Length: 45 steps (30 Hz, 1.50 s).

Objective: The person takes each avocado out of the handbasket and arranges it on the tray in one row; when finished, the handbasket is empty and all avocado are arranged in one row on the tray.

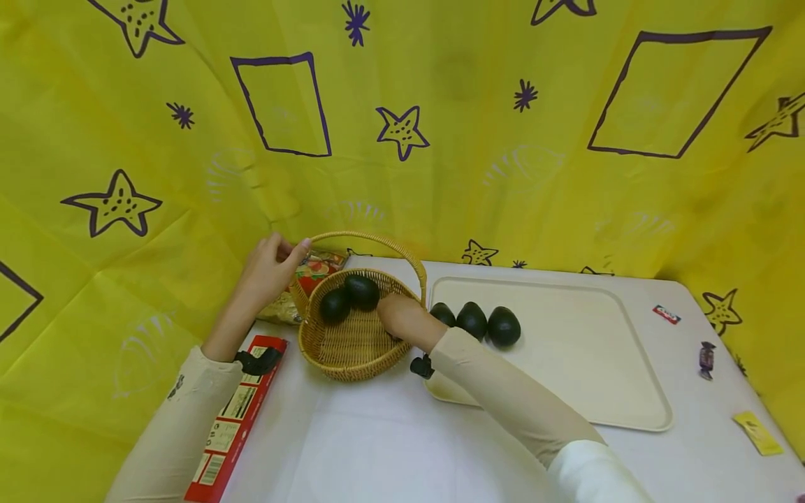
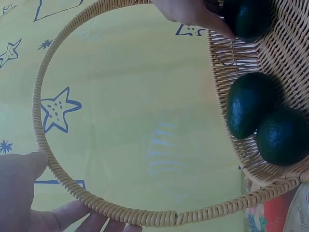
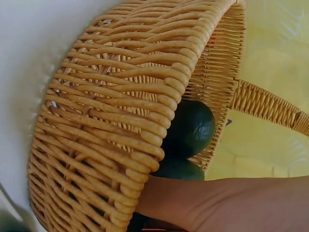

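Observation:
A wicker basket (image 1: 352,353) stands on the white table. My left hand (image 1: 267,272) holds its arched handle (image 1: 383,242) at the left side, thumb and fingers about the cane. Inside lie two dark green avocados (image 1: 335,305), touching each other by the far left wall. My right hand (image 1: 402,318) reaches in over the right rim. In the left wrist view its thumb lies along another avocado (image 2: 248,18), which it grips; the head view hides that grip. To the right, three avocados (image 1: 504,326) sit in a row on a cream tray (image 1: 578,356).
A long red box (image 1: 235,412) lies left of the basket, under the left forearm. Colourful packages (image 1: 317,269) are behind the basket. Along the right table edge lie a small red wrapper (image 1: 666,314), a purple wrapped candy (image 1: 706,360) and a yellow packet (image 1: 757,433). A yellow curtain (image 1: 453,195) hangs behind.

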Each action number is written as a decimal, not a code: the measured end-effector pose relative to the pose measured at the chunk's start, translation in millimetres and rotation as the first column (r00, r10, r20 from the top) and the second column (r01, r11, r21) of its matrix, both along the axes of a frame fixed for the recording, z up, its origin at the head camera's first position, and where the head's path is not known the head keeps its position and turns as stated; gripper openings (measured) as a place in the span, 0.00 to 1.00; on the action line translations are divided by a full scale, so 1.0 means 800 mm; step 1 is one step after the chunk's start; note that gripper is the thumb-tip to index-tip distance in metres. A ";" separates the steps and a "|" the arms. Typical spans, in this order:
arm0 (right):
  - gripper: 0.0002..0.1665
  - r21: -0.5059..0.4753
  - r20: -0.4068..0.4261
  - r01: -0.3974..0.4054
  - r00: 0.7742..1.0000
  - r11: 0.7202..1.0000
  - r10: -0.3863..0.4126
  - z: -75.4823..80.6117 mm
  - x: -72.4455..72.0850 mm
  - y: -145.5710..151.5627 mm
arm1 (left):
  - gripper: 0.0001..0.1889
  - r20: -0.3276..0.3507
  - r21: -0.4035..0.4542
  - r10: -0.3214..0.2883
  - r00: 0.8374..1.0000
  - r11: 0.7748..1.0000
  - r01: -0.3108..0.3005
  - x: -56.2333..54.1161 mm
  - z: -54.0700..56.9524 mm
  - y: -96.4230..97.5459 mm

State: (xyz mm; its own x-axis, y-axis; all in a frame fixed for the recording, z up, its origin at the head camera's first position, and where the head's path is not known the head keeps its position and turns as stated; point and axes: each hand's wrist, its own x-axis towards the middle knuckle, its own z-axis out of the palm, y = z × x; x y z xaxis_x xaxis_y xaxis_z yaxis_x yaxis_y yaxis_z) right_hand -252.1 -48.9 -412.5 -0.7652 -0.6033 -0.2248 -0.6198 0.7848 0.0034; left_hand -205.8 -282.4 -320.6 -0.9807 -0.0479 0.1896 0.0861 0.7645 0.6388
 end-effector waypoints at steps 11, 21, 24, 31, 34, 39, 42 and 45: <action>0.26 -0.204 0.132 0.007 0.991 0.979 0.021 0.012 0.009 0.013 | 0.34 -0.008 0.009 0.003 1.000 1.000 -0.003 0.001 -0.004 -0.001; 0.47 -0.581 0.223 0.045 0.969 0.813 0.106 0.030 0.041 0.069 | 0.35 -0.017 0.011 0.005 1.000 1.000 -0.005 -0.002 -0.003 0.000; 0.47 -0.635 0.218 0.039 0.967 0.772 0.131 0.036 0.056 0.100 | 0.35 -0.016 0.013 -0.001 1.000 1.000 0.001 -0.002 -0.002 0.001; 0.47 -0.720 0.091 0.000 0.991 0.694 0.094 0.047 0.084 0.182 | 0.33 -0.011 0.015 -0.007 1.000 1.000 0.007 0.002 0.000 0.002; 0.47 -0.746 0.062 0.019 0.997 0.666 0.041 0.049 0.088 0.217 | 0.34 -0.021 0.013 -0.001 1.000 1.000 0.001 0.003 0.000 -0.001; 0.48 -0.751 0.073 0.102 0.995 0.653 -0.071 0.042 0.083 0.276 | 0.34 -0.023 0.005 0.004 1.000 1.000 -0.004 0.002 0.001 -0.003; 0.48 -0.738 0.095 0.167 0.985 0.653 -0.145 0.031 0.077 0.313 | 0.34 -0.028 0.000 -0.003 1.000 1.000 0.003 0.002 0.001 -0.002; 0.49 -0.721 0.109 0.218 0.973 0.658 -0.203 0.017 0.072 0.345 | 0.34 -0.030 0.006 -0.008 1.000 1.000 0.008 0.002 0.001 0.000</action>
